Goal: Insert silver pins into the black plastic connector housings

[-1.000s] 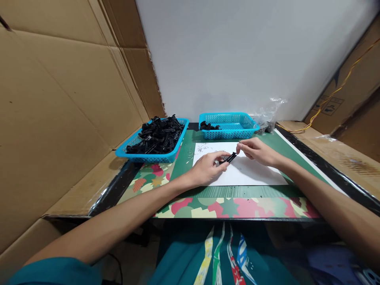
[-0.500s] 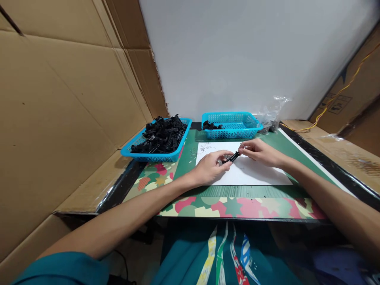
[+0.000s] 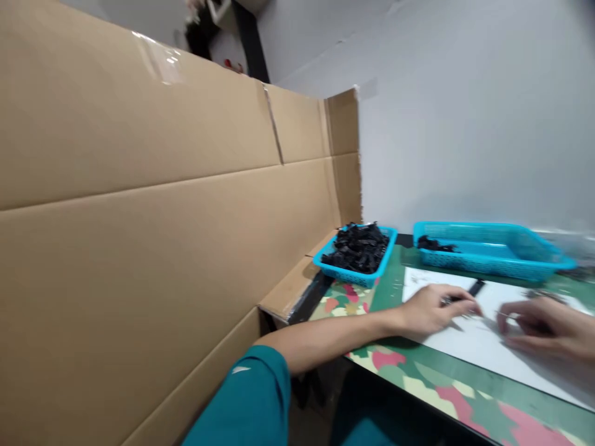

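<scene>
My left hand (image 3: 434, 308) rests over the white paper (image 3: 488, 337) with its thumb and fingers closed on a slim black plastic part (image 3: 476, 286). One end of that part sticks out past the index finger, and the rest is mostly hidden by the hand. To its right, my right hand (image 3: 551, 328) hovers above the paper, fingers curled and thumb towards them. A thin light sliver shows near its fingertips, too blurred to name. The two hands are apart. A small greyish heap (image 3: 548, 296) lies partly behind the right hand.
A blue basket (image 3: 348, 274) heaped with black plastic parts (image 3: 360, 246) stands at the back left of the table. Another blue basket (image 3: 502, 267) behind the paper holds a few black parts (image 3: 434, 244). A tall cardboard partition (image 3: 186, 248) runs along the left side.
The view has swung left and tilted, so table and hands appear further right. My right hand has drawn away from the black part, which stays at my left hand.
</scene>
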Motion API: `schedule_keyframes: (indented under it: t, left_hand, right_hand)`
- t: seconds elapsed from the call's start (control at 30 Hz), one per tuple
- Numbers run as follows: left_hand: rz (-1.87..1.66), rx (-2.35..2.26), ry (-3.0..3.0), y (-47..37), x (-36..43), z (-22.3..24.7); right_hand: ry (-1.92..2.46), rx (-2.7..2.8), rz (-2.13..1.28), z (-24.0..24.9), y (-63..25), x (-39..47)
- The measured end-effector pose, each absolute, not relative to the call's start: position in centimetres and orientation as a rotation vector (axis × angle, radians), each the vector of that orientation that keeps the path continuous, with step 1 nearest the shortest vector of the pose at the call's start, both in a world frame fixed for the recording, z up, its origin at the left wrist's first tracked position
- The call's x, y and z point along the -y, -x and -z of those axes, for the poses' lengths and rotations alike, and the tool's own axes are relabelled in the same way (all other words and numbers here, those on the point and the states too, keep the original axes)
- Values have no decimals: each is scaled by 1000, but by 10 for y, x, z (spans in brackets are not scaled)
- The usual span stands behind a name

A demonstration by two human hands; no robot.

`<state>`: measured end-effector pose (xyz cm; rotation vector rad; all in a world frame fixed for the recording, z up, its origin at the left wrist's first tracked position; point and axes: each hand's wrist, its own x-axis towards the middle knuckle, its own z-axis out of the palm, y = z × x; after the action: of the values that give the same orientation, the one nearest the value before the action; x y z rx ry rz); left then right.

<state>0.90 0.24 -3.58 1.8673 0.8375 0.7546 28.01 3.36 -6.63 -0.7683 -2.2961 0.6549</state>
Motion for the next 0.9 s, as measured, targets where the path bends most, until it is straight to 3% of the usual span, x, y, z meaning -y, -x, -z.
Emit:
schedule_keyframes:
  t: [0.2,0.9]
  left_hand:
    - [-838,-874,-1878,5,-7,7]
    - [-883,-877,-1928,8,-14,7]
  right_hand:
    - [1012,2557,-831,-8,-253,-24]
    - [1080,2499,-851,-6,-256,-23]
